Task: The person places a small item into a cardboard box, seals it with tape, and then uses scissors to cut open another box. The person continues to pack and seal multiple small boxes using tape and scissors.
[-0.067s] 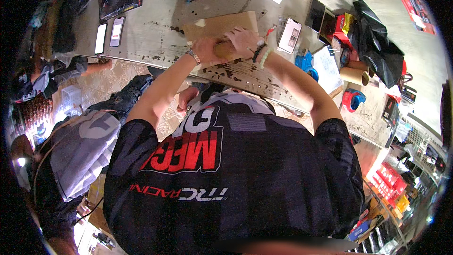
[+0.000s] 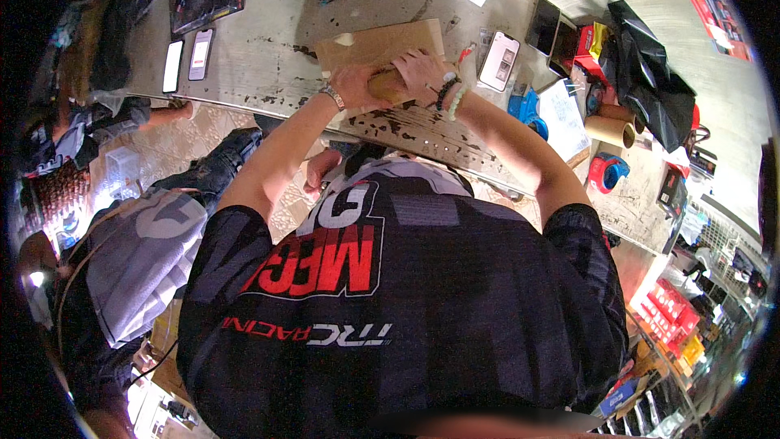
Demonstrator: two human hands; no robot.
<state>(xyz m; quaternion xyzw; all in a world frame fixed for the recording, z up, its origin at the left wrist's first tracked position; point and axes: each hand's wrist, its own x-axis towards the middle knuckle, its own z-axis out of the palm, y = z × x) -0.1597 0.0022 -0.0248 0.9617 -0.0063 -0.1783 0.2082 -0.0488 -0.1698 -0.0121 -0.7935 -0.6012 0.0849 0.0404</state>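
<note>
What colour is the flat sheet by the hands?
The flat, rectangular, paper-like sheet is light brown, seen best in the head view.

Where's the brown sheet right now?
Head view, upper middle: the brown sheet is over the worktable, partly covered by the left hand and right hand, with a lit phone off to its right.

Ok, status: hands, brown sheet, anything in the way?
Left hand and right hand at a brown rounded piece, grip unclear. Brown sheet on the table beneath. Smartphone to the right, clear of the sheet.
</note>
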